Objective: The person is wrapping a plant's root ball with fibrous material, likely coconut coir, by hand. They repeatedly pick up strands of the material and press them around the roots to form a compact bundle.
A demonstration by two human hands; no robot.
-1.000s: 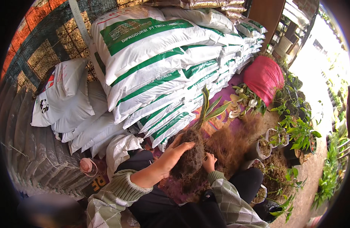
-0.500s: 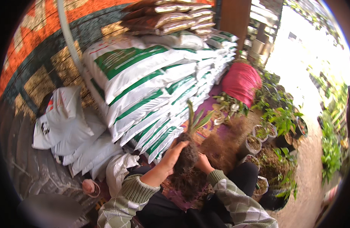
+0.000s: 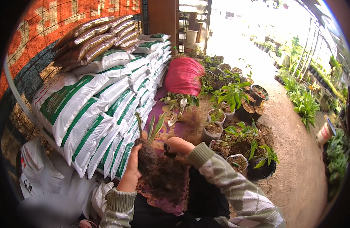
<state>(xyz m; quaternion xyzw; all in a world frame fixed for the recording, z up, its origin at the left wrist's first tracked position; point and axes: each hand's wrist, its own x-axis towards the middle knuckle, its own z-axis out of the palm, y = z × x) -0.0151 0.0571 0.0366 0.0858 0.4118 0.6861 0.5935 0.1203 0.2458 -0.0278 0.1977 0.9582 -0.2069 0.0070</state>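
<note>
My left hand is closed round the dark root ball of a young plant. Its stiff, yellow-edged green leaves point up and away from me. My right hand is closed just right of the root ball, with a small black thing showing at its fingers; most of that thing is hidden. Below both hands lies a heap of loose brown fibre and soil on a purple sheet.
Stacked white-and-green sacks rise on the left, with brown bags on top. Beyond the sheet sits a pink sack with leaves under it. Soil-filled grow bags and leafy plants line the right side, beside a concrete path.
The view has swung to the right, so the surroundings sit further left. My right hand has risen from low beside the root ball, and the black thing now shows. My left hand keeps its hold.
</note>
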